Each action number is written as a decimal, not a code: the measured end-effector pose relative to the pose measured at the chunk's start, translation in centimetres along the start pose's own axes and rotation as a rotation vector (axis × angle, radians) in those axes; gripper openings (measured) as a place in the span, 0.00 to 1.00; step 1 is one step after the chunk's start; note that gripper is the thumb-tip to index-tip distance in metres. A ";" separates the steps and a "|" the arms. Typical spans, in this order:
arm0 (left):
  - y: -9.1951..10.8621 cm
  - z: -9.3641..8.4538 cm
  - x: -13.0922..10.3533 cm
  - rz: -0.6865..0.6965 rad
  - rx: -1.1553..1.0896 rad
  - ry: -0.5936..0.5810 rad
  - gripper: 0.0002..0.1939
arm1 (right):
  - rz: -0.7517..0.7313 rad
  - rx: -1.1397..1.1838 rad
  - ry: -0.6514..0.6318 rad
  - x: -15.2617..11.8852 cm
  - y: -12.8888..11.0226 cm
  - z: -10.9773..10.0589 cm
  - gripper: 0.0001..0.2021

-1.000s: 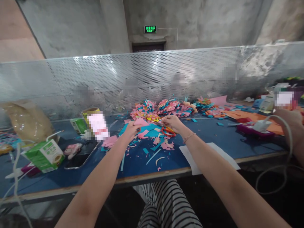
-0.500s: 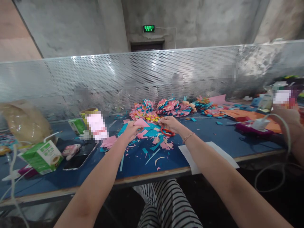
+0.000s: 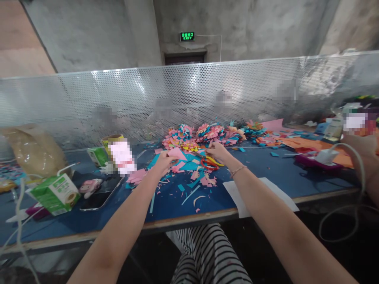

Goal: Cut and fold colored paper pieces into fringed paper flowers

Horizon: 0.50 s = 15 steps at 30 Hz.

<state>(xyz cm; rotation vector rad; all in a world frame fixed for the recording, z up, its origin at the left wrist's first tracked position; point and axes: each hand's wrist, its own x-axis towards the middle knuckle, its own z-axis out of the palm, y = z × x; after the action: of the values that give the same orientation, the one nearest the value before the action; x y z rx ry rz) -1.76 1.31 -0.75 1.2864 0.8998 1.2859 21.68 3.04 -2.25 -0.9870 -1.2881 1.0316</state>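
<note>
My left hand (image 3: 164, 162) pinches a piece of pink paper (image 3: 177, 153) above a heap of cut scraps. Sheets of blue paper (image 3: 191, 165) lie beneath it. To the right, my right hand (image 3: 218, 152) has its fingers drawn together; what they hold, if anything, is too small to make out. Just under that hand are scissors with red and yellow handles (image 3: 211, 165), lying on the scraps. Behind both hands sit layered paper flowers (image 3: 211, 132) in pink, blue and yellow.
A juice carton (image 3: 56, 193), a phone (image 3: 96, 200) and a yellow roll (image 3: 112, 139) stand or lie on the left. A white sheet (image 3: 266, 191) overlaps the front edge. Perforated metal panel (image 3: 183, 86) runs behind. Another person's hand (image 3: 357, 144) is at far right.
My right hand has shifted a little to the right, and the yellow scissor handle now shows below it. The left hand keeps hold of the pink paper.
</note>
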 end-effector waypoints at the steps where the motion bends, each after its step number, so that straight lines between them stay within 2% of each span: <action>1: 0.0 0.0 0.0 0.004 0.006 0.008 0.12 | -0.010 -0.078 0.019 0.0 0.2 -0.2 0.09; 5: 0.1 -0.1 0.0 0.027 0.033 0.026 0.16 | -0.153 -0.553 0.116 0.1 0.9 -1.0 0.06; 8: 0.1 -0.1 0.0 0.041 0.038 0.035 0.16 | -0.127 -0.768 0.117 0.2 1.2 -1.3 0.03; 12: 0.1 0.0 0.0 0.054 0.029 0.039 0.16 | -0.060 -1.008 0.054 0.3 0.6 -1.8 0.17; 15: 0.1 -0.1 0.1 0.058 0.038 0.058 0.17 | -0.076 -1.179 0.056 -0.1 -0.3 -1.8 0.20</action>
<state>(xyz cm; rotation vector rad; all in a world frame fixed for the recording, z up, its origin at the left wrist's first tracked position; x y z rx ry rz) -1.83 1.43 -0.68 1.3191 0.9376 1.3633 23.51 2.85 -2.04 -1.7751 -1.8863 0.0765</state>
